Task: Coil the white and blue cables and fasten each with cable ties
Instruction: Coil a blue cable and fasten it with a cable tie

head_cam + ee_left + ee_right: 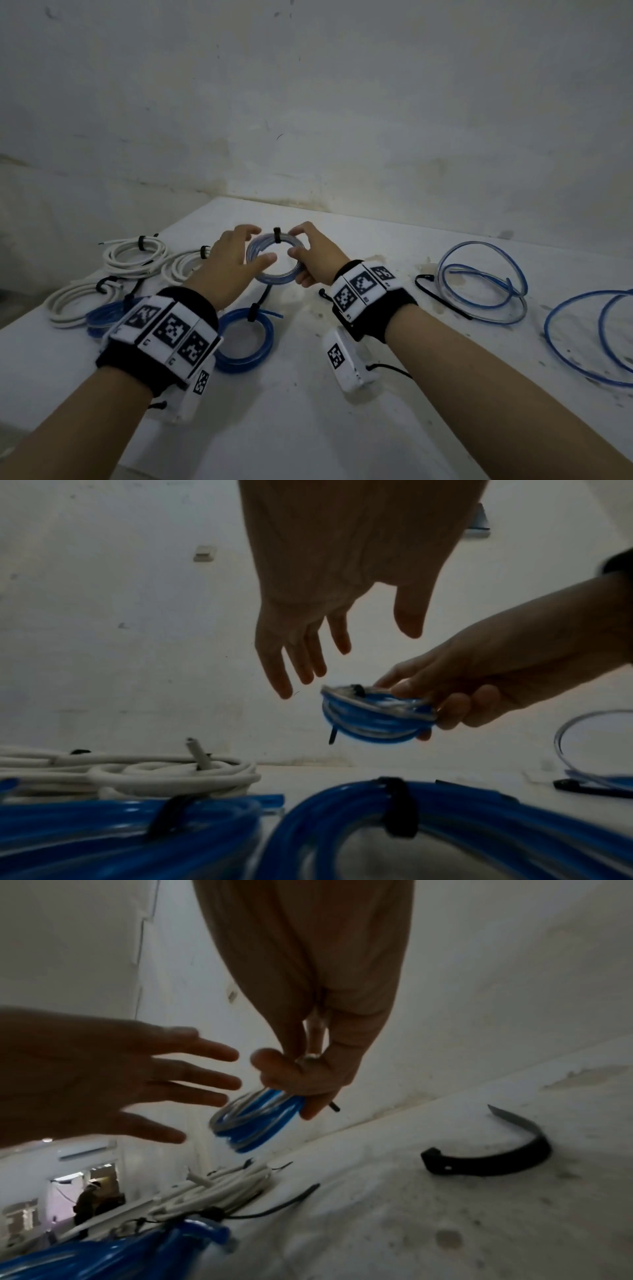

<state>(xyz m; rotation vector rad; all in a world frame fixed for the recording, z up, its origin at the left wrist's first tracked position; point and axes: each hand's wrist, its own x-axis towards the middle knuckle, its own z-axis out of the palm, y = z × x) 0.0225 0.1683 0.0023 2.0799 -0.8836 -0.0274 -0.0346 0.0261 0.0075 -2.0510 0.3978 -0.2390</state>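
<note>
Desk point(394, 394) surface is white, scuffed and speckled with dark spots, with brownish stains near the middle and far edge. It stands against a rough whitewashed wall point(308, 102) marked with smudges and a yellowed band where wall and desk meet. In the right wrist view an opening low at the left shows a further room with a figure standing in it.

Above the far middle of the desk, the right hand point(317, 257) holds a small coiled blue cable point(274, 258) off the surface, thumb and fingers curled round its right side; a black cable tie point(276, 234) already wraps its far edge. The left hand point(233, 260) is just beside the coil with fingers spread and straight, its grip apart; whether the thumb touches the coil cannot be told.

On the left lie three tied white cable coils point(135, 255), and nearer, two tied blue coils point(245, 337), one partly hidden under the left wrist. On the right, well apart from the hands, a loose blue cable point(483, 284) loops untied, with another loose blue loop point(589, 339) at the right edge. A spare black tie point(493, 1158) lies curved on the desk between the right hand and the loose cable.
</note>
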